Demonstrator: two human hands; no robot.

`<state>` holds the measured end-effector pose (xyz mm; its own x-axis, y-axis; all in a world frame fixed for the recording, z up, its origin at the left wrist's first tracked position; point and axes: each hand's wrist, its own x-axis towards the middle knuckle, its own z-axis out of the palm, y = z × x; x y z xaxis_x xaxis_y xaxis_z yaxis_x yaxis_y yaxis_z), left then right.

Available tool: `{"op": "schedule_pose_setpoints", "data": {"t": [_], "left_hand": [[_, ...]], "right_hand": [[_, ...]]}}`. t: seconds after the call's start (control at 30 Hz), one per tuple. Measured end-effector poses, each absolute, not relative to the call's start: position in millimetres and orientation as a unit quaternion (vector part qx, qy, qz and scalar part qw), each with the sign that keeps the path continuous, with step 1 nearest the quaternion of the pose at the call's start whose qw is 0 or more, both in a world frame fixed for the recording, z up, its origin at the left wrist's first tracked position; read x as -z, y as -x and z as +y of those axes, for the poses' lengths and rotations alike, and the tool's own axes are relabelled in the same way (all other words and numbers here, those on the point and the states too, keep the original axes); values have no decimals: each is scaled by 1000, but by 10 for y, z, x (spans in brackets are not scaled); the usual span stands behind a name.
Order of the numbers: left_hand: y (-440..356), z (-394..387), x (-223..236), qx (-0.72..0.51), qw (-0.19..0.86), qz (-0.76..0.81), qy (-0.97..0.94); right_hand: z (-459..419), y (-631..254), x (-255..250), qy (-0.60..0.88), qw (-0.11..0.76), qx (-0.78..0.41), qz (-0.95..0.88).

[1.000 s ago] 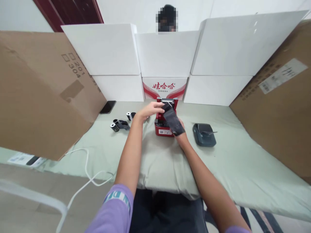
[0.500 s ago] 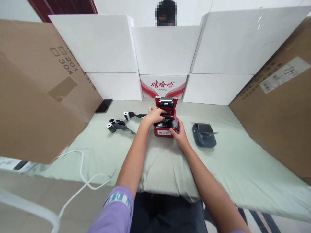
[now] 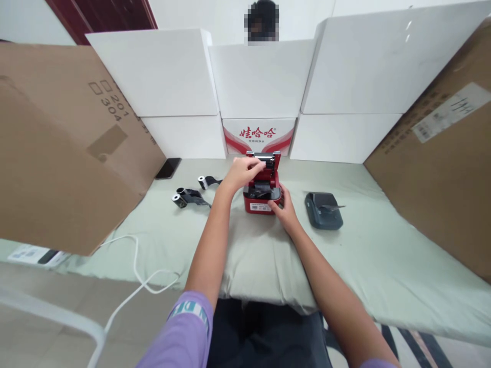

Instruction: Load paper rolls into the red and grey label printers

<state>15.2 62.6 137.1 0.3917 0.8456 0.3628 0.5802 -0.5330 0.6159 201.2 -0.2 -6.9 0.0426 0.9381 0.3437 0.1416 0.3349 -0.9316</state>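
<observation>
A small red printer (image 3: 261, 204) stands on the cloth-covered table with its lid (image 3: 276, 162) raised upright, a metal roller showing in it. A black strip lies across the open body below. My left hand (image 3: 242, 173) is at the lid's left side, its fingers closed over the edge in front of the roller; the thumb's grip is partly hidden. My right hand (image 3: 284, 208) grips the right side of the printer's body, thumb at the front and fingers round the side.
To the left lie white-cored black rolls (image 3: 179, 200) with loose strips, and a dark phone (image 3: 169, 167). A dark grey printer (image 3: 324, 210) sits to the right. White boxes (image 3: 261, 76) wall the back; cardboard (image 3: 49, 148) flanks both sides. A white cable (image 3: 137, 260) hangs at the front left.
My left hand has risen from the black strip in the printer's body to the raised lid. My right hand stays on the printer's right side. The view has shifted slightly.
</observation>
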Motion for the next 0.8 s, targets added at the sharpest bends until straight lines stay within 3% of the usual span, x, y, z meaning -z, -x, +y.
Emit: {"op": "schedule_pose_setpoints", "data": {"t": [0.1,0.17,0.43,0.63,0.8], "left_hand": [[-222,650,-1351,-336,55,494,-800],[-283,691,-1289,-295,27,512,-806],[-349,562,-1411,-246,23,519,-819],[-398,270,-1622,-113,120,563,-810],[-541,188,-1611,-104,85,585,-800]], "right_hand": [[-4,-2010,61,455,561,-355,-593],[-6,-2007,55,454,561,-359,-592],[-2,-2006,57,456,558,-355,-595],[8,-1997,86,451,574,-358,-582],[26,-1997,105,449,574,-360,-583]]}}
